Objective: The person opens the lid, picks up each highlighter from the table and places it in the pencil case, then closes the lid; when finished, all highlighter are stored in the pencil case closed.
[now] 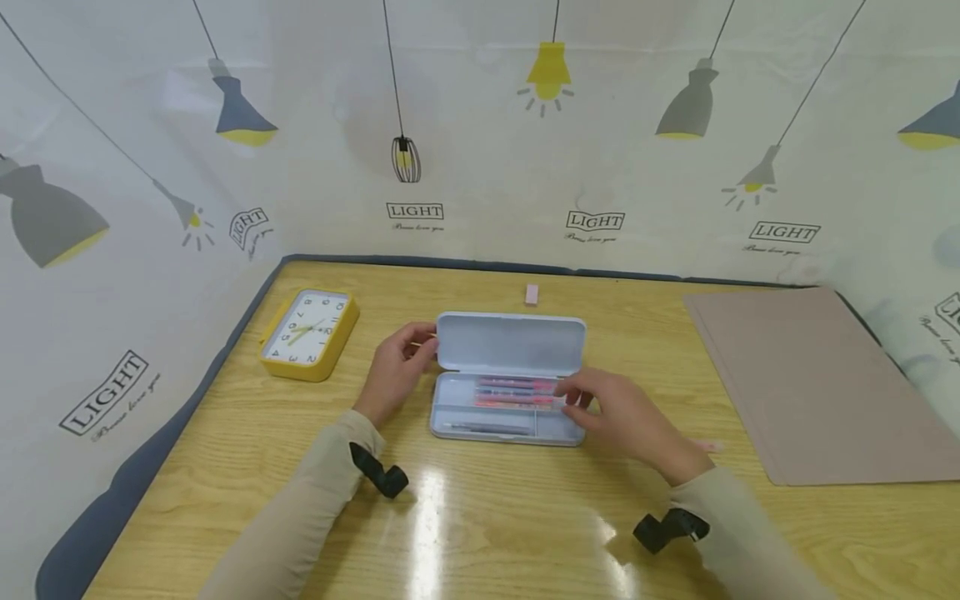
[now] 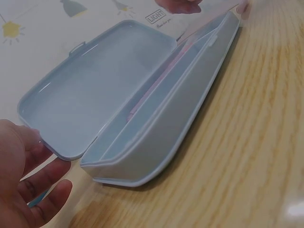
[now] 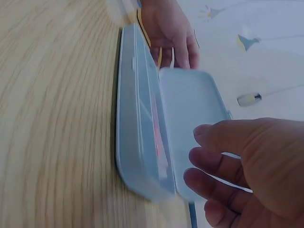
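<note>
A light blue pencil case (image 1: 454, 392) lies on the table with its lid (image 1: 510, 343) raised at the back. Several pink and purple pens (image 1: 510, 392) fill the rear compartment, and a slim clear pen (image 1: 487, 428) rests in the front one. At the lid's left corner my left hand (image 1: 393, 371) pinches the edge, thumb (image 2: 29, 137) inside and fingers behind. My right hand (image 1: 626, 412) hovers by the case's right end, partly covering it in the head view. In the right wrist view its thumb and bent fingers (image 3: 213, 164) stand apart with nothing between them.
A yellow alarm clock (image 1: 309, 335) lies face up on the left. Behind the case sits a small pink eraser (image 1: 532, 294). A brownish-pink mat (image 1: 817, 387) covers the right side. A small pink item (image 1: 708, 446) is partly hidden by my right wrist. Lamp-print sheeting (image 1: 495, 125) encloses the table.
</note>
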Tool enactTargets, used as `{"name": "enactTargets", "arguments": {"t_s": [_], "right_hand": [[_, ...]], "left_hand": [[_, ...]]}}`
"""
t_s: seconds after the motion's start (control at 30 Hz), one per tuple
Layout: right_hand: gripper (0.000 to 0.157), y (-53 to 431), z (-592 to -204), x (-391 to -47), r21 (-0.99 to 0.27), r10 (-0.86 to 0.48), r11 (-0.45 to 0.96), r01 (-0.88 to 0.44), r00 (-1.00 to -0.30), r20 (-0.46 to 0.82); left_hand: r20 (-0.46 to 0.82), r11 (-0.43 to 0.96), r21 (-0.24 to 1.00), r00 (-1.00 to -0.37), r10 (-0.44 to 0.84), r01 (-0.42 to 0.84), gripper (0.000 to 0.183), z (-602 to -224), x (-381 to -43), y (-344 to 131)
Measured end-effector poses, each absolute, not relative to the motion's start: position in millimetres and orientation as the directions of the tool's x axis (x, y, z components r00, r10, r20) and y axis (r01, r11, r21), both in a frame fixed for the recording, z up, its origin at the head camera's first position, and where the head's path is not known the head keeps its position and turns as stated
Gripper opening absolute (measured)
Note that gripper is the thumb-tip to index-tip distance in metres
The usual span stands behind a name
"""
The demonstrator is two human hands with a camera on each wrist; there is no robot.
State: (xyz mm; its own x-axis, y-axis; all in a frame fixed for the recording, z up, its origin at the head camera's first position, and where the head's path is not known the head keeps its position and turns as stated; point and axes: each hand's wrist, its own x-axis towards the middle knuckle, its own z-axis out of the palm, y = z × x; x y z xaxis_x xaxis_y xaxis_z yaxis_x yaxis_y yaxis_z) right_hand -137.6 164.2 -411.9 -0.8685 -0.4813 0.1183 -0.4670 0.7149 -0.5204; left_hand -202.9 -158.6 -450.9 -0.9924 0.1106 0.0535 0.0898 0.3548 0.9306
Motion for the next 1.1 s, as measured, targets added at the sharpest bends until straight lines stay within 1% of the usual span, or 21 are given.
{"name": "enactTargets", "arguments": {"t_s": [0.2, 0.4, 0.63, 0.93, 1.1], "right_hand": [[0.018, 202.1, -410.3, -130.3, -0.503, -0.406, 0.769, -0.394, -0.909, 0.092], [0.017, 240.9, -409.3, -121.4, -0.452, -0.366, 0.812, -0.368, -0.926, 0.096], [0.019, 279.9, -413.3, -112.0, -0.426, -0.329, 0.841, -0.335, -0.940, 0.090], [0.017, 306.5, -422.7, -101.0, -0.400, -0.291, 0.867, -0.298, -0.953, 0.081], [0.016, 312.3, -429.8, -95.3, -0.416, -0.281, 0.864, -0.285, -0.957, 0.073]], "left_hand": [[0.082, 0.332, 0.936, -0.989, 0.122, 0.119, 0.026, -453.0, -204.6, -158.8], [0.094, 0.334, 0.933, -0.987, 0.127, 0.132, 0.027, -453.8, -205.0, -158.9], [0.085, 0.347, 0.930, -0.989, 0.123, 0.123, 0.027, -452.7, -204.6, -158.6], [0.077, 0.346, 0.931, -0.990, 0.122, 0.115, 0.026, -451.5, -203.8, -158.1], [0.075, 0.348, 0.931, -0.990, 0.120, 0.113, 0.026, -450.8, -203.8, -157.8]]}}
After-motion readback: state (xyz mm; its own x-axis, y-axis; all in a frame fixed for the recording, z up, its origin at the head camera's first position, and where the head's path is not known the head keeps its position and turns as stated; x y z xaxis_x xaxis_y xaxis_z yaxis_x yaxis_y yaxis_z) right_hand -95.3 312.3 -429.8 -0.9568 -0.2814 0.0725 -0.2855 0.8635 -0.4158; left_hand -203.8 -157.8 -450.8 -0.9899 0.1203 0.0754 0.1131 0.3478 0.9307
